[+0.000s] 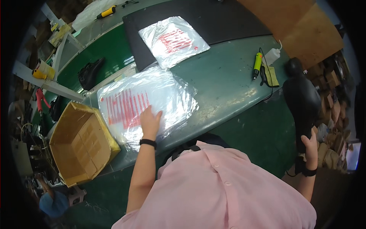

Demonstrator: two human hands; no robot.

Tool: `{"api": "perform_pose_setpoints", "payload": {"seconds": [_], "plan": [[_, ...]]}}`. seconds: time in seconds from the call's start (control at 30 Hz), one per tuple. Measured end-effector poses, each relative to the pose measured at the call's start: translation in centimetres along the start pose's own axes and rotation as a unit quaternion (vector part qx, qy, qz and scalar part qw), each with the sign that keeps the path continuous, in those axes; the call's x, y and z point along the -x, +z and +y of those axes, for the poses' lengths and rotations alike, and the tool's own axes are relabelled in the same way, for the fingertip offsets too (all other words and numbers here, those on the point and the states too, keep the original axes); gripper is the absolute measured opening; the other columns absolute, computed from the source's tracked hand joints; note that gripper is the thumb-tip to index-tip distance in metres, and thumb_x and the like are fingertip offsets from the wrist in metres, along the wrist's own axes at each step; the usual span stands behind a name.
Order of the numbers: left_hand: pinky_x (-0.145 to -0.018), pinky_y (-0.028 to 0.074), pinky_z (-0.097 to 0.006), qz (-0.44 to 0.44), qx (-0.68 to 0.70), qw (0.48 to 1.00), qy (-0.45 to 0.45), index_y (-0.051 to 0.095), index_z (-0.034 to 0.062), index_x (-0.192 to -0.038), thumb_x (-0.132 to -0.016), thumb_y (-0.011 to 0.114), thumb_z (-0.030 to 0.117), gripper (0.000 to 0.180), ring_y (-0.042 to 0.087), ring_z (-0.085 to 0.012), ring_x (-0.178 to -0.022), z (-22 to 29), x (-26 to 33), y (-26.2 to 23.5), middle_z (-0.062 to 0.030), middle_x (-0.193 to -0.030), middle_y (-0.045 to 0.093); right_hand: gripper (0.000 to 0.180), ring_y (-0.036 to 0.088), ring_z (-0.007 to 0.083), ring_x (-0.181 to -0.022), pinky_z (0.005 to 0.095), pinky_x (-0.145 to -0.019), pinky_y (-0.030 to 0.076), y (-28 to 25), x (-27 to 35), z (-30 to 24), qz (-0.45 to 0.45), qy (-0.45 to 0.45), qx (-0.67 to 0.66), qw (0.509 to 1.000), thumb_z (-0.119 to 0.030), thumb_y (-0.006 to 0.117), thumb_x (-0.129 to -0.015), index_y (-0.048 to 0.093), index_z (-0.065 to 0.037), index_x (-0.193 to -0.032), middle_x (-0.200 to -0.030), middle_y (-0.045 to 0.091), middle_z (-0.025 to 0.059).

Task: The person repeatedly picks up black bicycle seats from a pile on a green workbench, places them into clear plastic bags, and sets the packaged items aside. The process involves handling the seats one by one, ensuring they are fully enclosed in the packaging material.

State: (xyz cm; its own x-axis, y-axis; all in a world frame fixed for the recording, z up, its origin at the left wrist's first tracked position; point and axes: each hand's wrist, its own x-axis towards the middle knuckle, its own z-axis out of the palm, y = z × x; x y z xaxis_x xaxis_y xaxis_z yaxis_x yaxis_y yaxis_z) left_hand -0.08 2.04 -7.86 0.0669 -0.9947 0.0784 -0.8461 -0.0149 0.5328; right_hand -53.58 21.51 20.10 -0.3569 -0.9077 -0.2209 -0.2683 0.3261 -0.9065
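Note:
My left hand (150,123) rests on a stack of clear plastic bags (160,89) with red printing, near the table's front edge. Its thumb is apart from its fingers, so the hand is open. Off to the right, my right hand (310,147) is closed around the narrow lower end of a long, black, smooth moulded piece (302,97). This piece has a rounded knob at its far end and a broad middle, and it stands beside the table's right end. Some of the right fingers are hidden behind it.
An open cardboard box (85,147) stands left of the bags. More red-printed bags (173,41) lie on a black mat (228,21). A green electric screwdriver (257,65) with a cord and a white squeeze bottle (271,56) lie at right. A black part (90,73) sits on the green belt (110,45).

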Motion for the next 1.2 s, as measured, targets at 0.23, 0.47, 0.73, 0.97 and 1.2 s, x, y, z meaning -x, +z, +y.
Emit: {"api": "perform_pose_setpoints", "payload": {"seconds": [0.23,0.47,0.73,0.97,1.2], "plan": [[-0.084,0.049,-0.043,-0.005,-0.100,0.995,-0.018,0.051,-0.0038,-0.111,-0.076,0.071,0.031,0.054,0.051,-0.0355,-0.103,10.5,-3.8,6.1,-0.0197,-0.107,0.054,0.058,0.060,0.0190,-0.095,0.0325,-0.085,0.047,12.9,-14.4,5.2,0.032,-0.178,0.133,0.974,-0.017,0.074,-0.072,0.051,0.005,-0.120,-0.105,0.064,0.0134],[-0.069,0.052,-0.039,0.016,-0.045,0.994,-0.095,0.058,-0.0018,-0.086,-0.074,0.069,0.016,0.024,0.065,-0.0342,-0.074,5.0,-6.7,8.5,-0.0199,-0.078,0.063,0.074,0.060,0.0398,-0.098,0.0425,-0.086,0.048,24.5,-23.8,11.8,-0.009,-0.200,0.302,0.932,-0.031,0.082,-0.060,0.048,0.005,-0.117,-0.100,0.062,0.0224],[-0.056,0.041,-0.034,0.059,0.227,0.937,-0.258,0.064,-0.0001,-0.074,-0.083,0.069,0.032,0.034,0.052,-0.0167,-0.057,4.8,-4.0,4.0,-0.0078,-0.061,0.057,0.070,0.062,0.0257,-0.101,0.0337,-0.086,0.049,25.0,-26.2,15.4,-0.325,0.019,0.039,0.945,-0.030,0.079,-0.072,0.048,0.003,-0.126,-0.111,0.063,0.0165],[-0.051,0.040,-0.024,0.086,0.351,0.901,-0.239,0.064,-0.0003,-0.074,-0.082,0.069,0.013,0.017,0.052,-0.0074,-0.055,4.3,-3.1,2.1,-0.0020,-0.065,0.060,0.043,0.066,0.0215,-0.088,0.0324,-0.075,0.055,26.5,-24.8,9.5,-0.388,0.189,-0.235,0.871,-0.014,0.070,-0.082,0.053,0.001,-0.119,-0.104,0.064,0.0101],[-0.051,0.048,-0.022,-0.025,0.460,0.856,-0.234,0.057,0.0036,-0.077,-0.076,0.075,0.009,0.019,0.060,-0.0104,-0.058,7.5,-4.4,-0.6,-0.0036,-0.067,0.060,0.061,0.052,0.0142,-0.112,0.0321,-0.095,0.043,34.8,-21.2,0.1,-0.498,0.137,-0.250,0.819,-0.015,0.074,-0.079,0.045,-0.002,-0.132,-0.118,0.057,0.0044]]}}
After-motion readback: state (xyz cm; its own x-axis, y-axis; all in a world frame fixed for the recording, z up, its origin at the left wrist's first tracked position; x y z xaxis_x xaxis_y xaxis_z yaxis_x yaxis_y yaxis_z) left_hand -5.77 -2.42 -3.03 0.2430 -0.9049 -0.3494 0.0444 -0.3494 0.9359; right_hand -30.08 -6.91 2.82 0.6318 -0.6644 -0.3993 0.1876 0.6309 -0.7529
